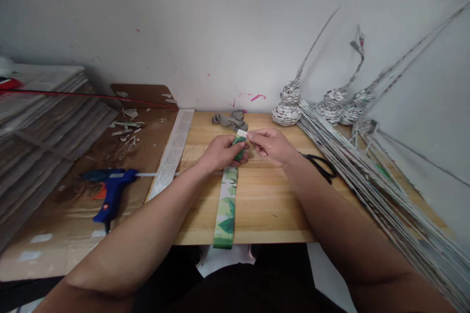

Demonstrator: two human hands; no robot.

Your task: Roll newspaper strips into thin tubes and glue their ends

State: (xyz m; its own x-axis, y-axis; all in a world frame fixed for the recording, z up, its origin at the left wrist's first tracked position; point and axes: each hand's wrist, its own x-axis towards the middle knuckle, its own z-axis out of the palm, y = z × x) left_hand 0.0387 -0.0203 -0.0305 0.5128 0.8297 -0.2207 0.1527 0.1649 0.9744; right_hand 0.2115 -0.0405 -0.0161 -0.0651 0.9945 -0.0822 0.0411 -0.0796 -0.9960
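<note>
A long green-and-white paper strip (226, 205) printed with leaves runs from my hands down over the front edge of the wooden table. My left hand (223, 151) grips its upper part, thumb on top. At the strip's white end, my right hand (270, 144) has thumb and forefinger pinched together on the edge. Just behind the hands lies a crumpled grey cloth (233, 120), possibly a glove. Black-handled scissors (321, 166) rest beside my right forearm, which partly hides them.
A blue glue gun (115, 188) lies on cardboard at the left, near paper scraps (127, 129) and stacked grey sheets (44, 146). A flat newspaper strip (172, 151) borders the wooden table (271, 220). Rolled paper sticks (363, 195) and woven gourd shapes (286, 110) occupy the right.
</note>
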